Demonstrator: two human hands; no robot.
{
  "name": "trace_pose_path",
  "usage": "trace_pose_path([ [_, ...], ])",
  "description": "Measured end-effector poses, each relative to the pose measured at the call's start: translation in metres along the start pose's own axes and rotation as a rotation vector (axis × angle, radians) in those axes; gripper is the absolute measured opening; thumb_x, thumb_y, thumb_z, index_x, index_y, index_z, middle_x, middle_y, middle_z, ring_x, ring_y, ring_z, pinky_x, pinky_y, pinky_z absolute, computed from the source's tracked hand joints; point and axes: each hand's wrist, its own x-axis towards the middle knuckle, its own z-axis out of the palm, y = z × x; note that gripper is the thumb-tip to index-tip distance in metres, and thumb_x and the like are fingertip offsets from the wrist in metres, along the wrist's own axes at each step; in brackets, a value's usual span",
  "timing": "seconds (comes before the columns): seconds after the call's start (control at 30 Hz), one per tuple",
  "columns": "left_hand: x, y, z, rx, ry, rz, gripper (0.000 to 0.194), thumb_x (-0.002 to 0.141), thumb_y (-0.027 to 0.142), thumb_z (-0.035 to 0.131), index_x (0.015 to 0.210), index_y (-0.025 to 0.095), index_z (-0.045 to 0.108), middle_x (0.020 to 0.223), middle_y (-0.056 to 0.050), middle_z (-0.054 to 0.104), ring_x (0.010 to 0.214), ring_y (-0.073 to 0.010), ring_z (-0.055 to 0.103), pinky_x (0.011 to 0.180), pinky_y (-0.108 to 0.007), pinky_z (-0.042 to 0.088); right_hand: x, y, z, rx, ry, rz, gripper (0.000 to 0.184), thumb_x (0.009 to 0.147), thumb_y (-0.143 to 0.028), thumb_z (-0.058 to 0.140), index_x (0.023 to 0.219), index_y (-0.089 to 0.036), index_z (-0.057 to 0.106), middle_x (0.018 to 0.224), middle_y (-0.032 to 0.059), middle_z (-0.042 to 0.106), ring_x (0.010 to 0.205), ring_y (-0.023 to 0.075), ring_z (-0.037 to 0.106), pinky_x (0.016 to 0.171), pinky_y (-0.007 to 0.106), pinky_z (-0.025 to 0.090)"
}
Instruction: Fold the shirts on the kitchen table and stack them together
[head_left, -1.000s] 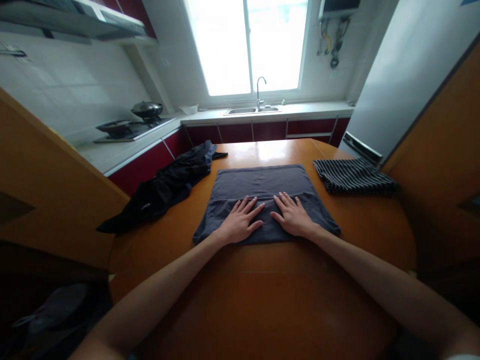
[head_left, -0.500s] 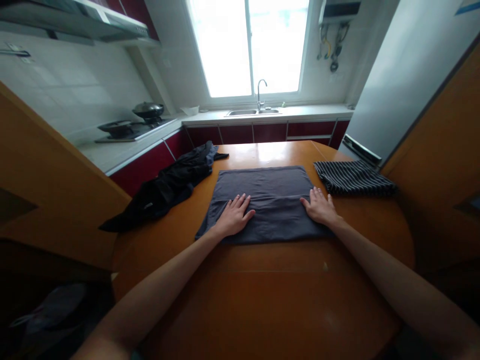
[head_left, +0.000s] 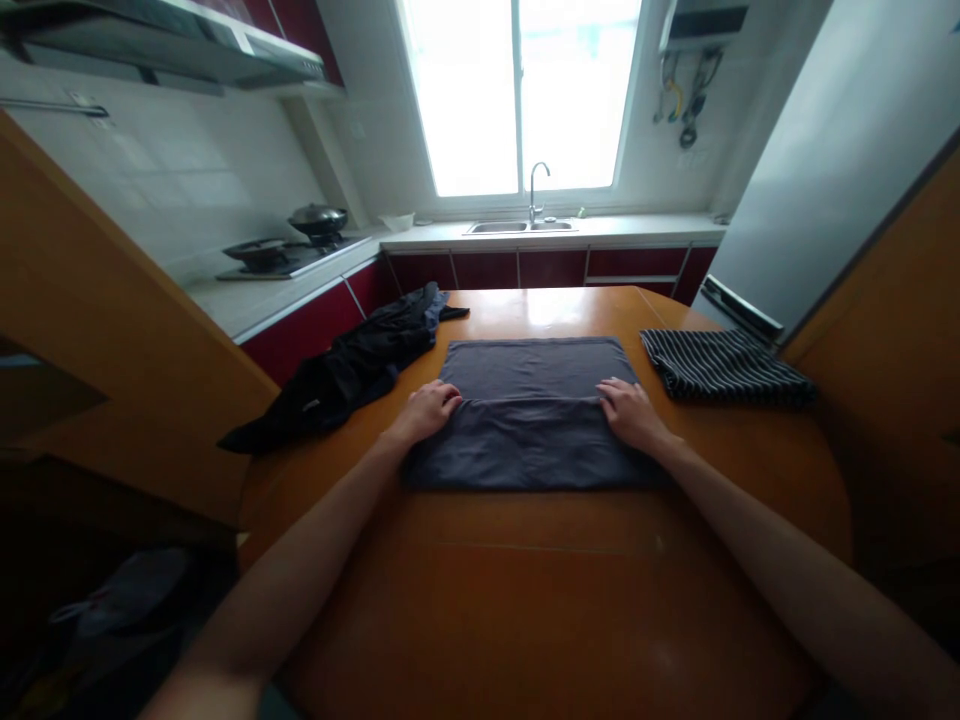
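A dark grey folded garment (head_left: 536,440) lies on the wooden table in front of me, with a raised crease running across its middle. At the left end of that crease, my left hand (head_left: 429,410) has its fingers curled together on the fabric's edge. My right hand (head_left: 631,412) is at the crease's opposite end, fingers bent and gripping the cloth there. Both thumbs are partly hidden. The far half of the garment lies flat.
Crumpled black clothing (head_left: 352,365) lies at the table's left side. A black-and-white striped folded cloth (head_left: 724,365) rests on the right. The round-cornered wooden table (head_left: 540,590) stands before a counter with a sink (head_left: 499,227) and a stove with pans (head_left: 319,222).
My left hand has moved left from the garment's surface to its side edge. Both hands have gone from flat and spread to curled fingers, and the crease is straighter. The view has shifted slightly.
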Motion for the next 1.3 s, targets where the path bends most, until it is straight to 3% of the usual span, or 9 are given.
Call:
trace_pose_path([
  [0.1, 0.006, -0.035, -0.009, -0.122, -0.081, -0.02, 0.038, 0.086, 0.055, 0.056, 0.089, 0.019, 0.07, 0.09, -0.009, 0.069, 0.085, -0.0243, 0.064, 0.078, -0.033, 0.05, 0.013, 0.039, -0.01, 0.025, -0.01, 0.091, 0.032, 0.096, -0.026, 0.049, 0.113, -0.016, 0.073, 0.12, 0.0135, 0.07, 0.113, 0.0245, 0.062, 0.102, 0.037, 0.044],
  [0.23, 0.01, -0.046, -0.011, -0.218, -0.147, -0.028, 0.05, 0.077, 0.069, 0.057, 0.079, 0.02, 0.067, 0.077, -0.005, 0.065, 0.072, -0.0214, 0.059, 0.067, -0.031, 0.047, 0.016, 0.063, -0.019, 0.054, -0.049, 0.166, 0.023, 0.093, -0.034, 0.058, 0.099, -0.021, 0.075, 0.105, 0.0082, 0.072, 0.097, 0.0221, 0.065, 0.084, 0.032, 0.047],
  [0.4, 0.011, -0.038, -0.009, -0.231, -0.074, -0.008, 0.046, 0.078, 0.066, 0.055, 0.075, 0.021, 0.064, 0.081, -0.006, 0.062, 0.078, -0.0226, 0.059, 0.075, -0.033, 0.048, 0.015, 0.067, -0.02, 0.076, -0.084, 0.176, 0.013, 0.088, -0.029, 0.063, 0.088, -0.02, 0.073, 0.093, 0.0052, 0.074, 0.089, 0.0207, 0.066, 0.077, 0.03, 0.043],
  [0.57, 0.011, -0.04, -0.006, -0.275, -0.007, -0.022, 0.042, 0.082, 0.061, 0.051, 0.079, 0.02, 0.061, 0.085, -0.007, 0.062, 0.083, -0.0233, 0.059, 0.081, -0.035, 0.048, 0.015, 0.069, -0.02, 0.095, -0.001, 0.206, 0.013, 0.089, -0.025, 0.059, 0.088, -0.019, 0.07, 0.091, 0.0059, 0.074, 0.086, 0.0206, 0.065, 0.077, 0.031, 0.042],
  [0.8, 0.011, -0.04, 0.005, -0.232, 0.053, -0.069, 0.031, 0.086, 0.05, 0.052, 0.078, 0.021, 0.057, 0.085, -0.006, 0.061, 0.084, -0.0223, 0.058, 0.083, -0.034, 0.048, 0.015, 0.061, -0.018, 0.017, 0.106, 0.195, 0.015, 0.09, -0.026, 0.056, 0.09, -0.019, 0.069, 0.1, 0.0098, 0.072, 0.099, 0.0259, 0.063, 0.086, 0.037, 0.043],
  [0.93, 0.011, -0.04, 0.005, -0.132, 0.048, -0.11, 0.025, 0.089, 0.043, 0.052, 0.083, 0.02, 0.059, 0.092, -0.008, 0.063, 0.09, -0.0238, 0.06, 0.087, -0.037, 0.048, 0.013, 0.058, -0.02, -0.042, 0.066, 0.216, 0.015, 0.092, -0.026, 0.055, 0.093, -0.019, 0.069, 0.102, 0.0107, 0.07, 0.103, 0.0272, 0.062, 0.088, 0.038, 0.044],
  [1.03, 0.005, -0.021, -0.002, 0.038, 0.091, -0.128, 0.023, 0.091, 0.038, 0.055, 0.098, 0.019, 0.064, 0.113, -0.014, 0.065, 0.109, -0.0308, 0.059, 0.097, -0.045, 0.046, 0.007, 0.044, -0.026, -0.108, 0.044, 0.202, 0.024, 0.095, -0.031, 0.053, 0.105, -0.017, 0.07, 0.112, 0.0144, 0.068, 0.109, 0.0302, 0.06, 0.092, 0.041, 0.045],
  [1.13, -0.011, 0.026, -0.004, 0.112, 0.156, 0.058, 0.036, 0.097, 0.035, 0.049, 0.128, 0.02, 0.059, 0.141, -0.014, 0.055, 0.132, -0.0311, 0.049, 0.11, -0.047, 0.037, -0.005, 0.006, -0.025, -0.108, 0.12, 0.057, 0.04, 0.099, -0.035, 0.045, 0.127, -0.015, 0.064, 0.13, 0.0175, 0.063, 0.122, 0.0319, 0.055, 0.104, 0.045, 0.041],
  [1.3, -0.042, 0.107, 0.026, 0.093, -0.025, 0.395, 0.055, 0.106, 0.042, 0.029, 0.154, 0.017, 0.038, 0.162, -0.011, 0.034, 0.151, -0.025, 0.029, 0.123, -0.045, 0.023, -0.034, -0.073, -0.002, -0.031, -0.021, -0.251, 0.056, 0.101, -0.036, 0.034, 0.152, -0.012, 0.043, 0.161, 0.014, 0.037, 0.15, 0.0268, 0.028, 0.121, 0.045, 0.022],
])
